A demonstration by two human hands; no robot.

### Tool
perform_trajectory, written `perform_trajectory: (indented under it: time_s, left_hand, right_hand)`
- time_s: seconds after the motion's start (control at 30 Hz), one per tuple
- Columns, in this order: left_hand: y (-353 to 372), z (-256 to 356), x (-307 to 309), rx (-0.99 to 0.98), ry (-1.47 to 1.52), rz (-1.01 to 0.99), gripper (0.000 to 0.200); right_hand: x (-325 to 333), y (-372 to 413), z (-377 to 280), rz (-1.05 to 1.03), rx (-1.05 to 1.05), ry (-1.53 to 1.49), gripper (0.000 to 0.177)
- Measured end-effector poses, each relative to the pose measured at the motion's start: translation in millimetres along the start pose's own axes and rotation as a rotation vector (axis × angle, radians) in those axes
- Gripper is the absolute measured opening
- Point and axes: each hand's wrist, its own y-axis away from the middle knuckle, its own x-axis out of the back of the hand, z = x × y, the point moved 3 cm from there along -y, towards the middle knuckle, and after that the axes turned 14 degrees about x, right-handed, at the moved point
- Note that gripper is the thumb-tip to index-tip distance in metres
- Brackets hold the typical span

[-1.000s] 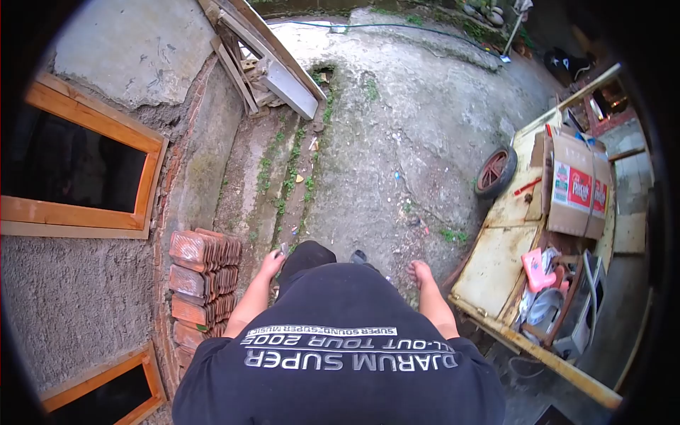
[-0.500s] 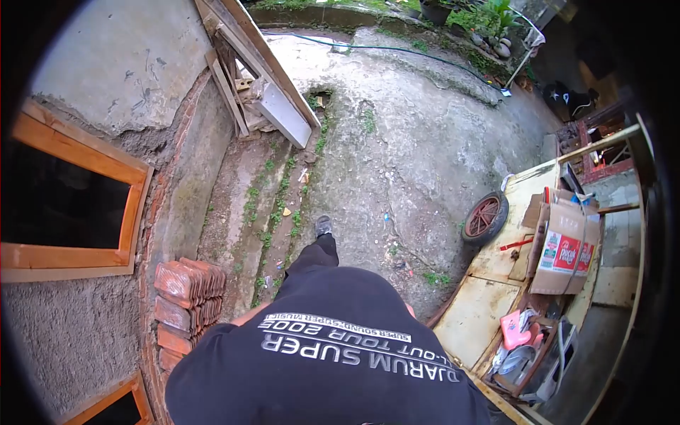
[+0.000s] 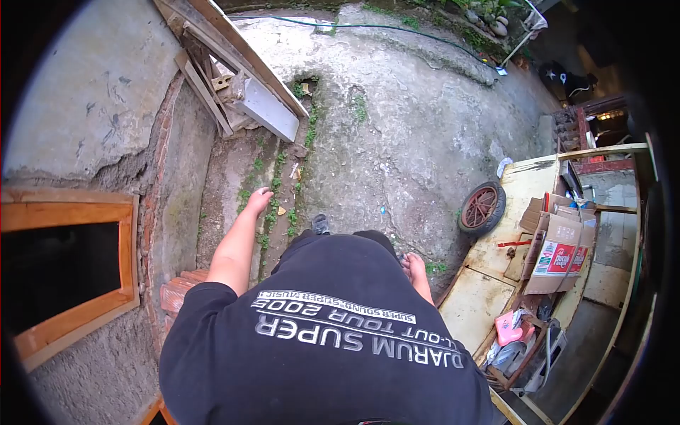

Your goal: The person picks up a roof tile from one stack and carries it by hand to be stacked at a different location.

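My left hand (image 3: 261, 200) swings out in front over the narrow, weedy strip beside the wall. Its fingers are curled in, with nothing visible in them. My right hand (image 3: 413, 266) hangs low beside my body above the concrete, partly hidden by my dark printed shirt (image 3: 340, 326). The fingers there look loosely curled, and I see nothing in them. Neither hand touches anything. One shoe (image 3: 321, 224) shows ahead of my body on the ground. Stacked clay roof tiles (image 3: 177, 290) stand to the left, mostly behind my left arm.
Boards and a pale slab (image 3: 269, 110) lean by the left wall, near an orange window frame (image 3: 127, 248). A spoked wheel (image 3: 483, 209) rests against a worn cream panel (image 3: 482, 294) on the right. Flattened cardboard (image 3: 559, 248) lies there. A hose (image 3: 397, 28) crosses the concrete ahead.
Both hands have come into fuller view, the left arm reaching forward. The view has shifted slightly, and my body now hides more of the tile stack.
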Motion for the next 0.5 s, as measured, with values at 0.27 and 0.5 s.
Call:
perform_trajectory:
  time_s: [0.27, 0.5]
  left_hand:
    - [11.5, -99.9, -37.2, 0.148, -0.323, -0.23, 0.043]
    - [129.5, -121.1, -31.0, 0.569, -0.065, -0.459, 0.026]
  right_hand:
    - [-18.6, 18.3, 10.0, -0.205, -0.04, 0.354, 0.025]
    - [-13.6, -58.1, 30.1, -0.299, -0.141, 0.459, 0.026]
